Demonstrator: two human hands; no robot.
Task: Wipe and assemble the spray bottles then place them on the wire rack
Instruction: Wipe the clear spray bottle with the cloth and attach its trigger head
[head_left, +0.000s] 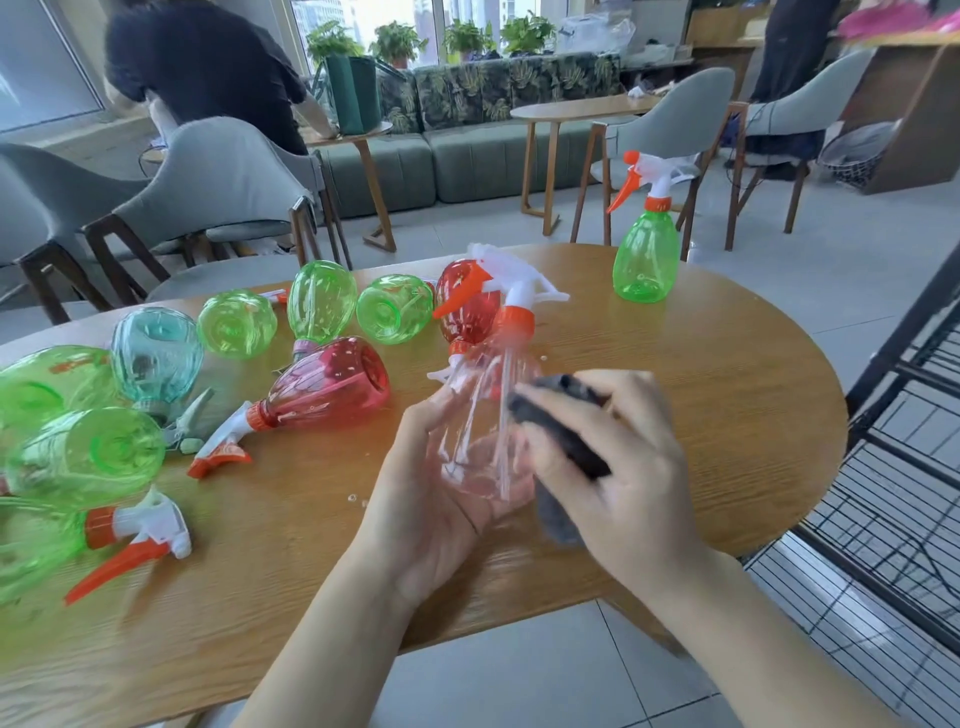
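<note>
Hands, two, bare, working close together above the near edge of the table (727, 364). Left hand (431, 499) is cupping the clear spray bottle (483, 441) from below and from its left side, fingers curling round the body. Right hand (618, 467) is gripping a dark grey cloth (561, 431) and pressing it against the bottle's right side.

Clear spray bottle: is being held tilted above the table, fitted with an orange collar and a white trigger head (519, 291) with an orange lever, dip tube showing inside.

Green spray bottle (645, 249): assembled, is standing upright alone at the table's far right edge.

Red bottle (465, 306): is lying just behind the held bottle, partly hidden.

Pink bottle (327, 387): is lying on its side at table centre, trigger head pointing toward the near left.

Green bottles, several (317, 304), and one teal bottle (156, 353): are lying scattered across the left half of the table, some blurred.

Wire rack (904, 467): black, is standing on the floor just right of the table.

Grey chairs (208, 176) are standing beyond the table.
</note>
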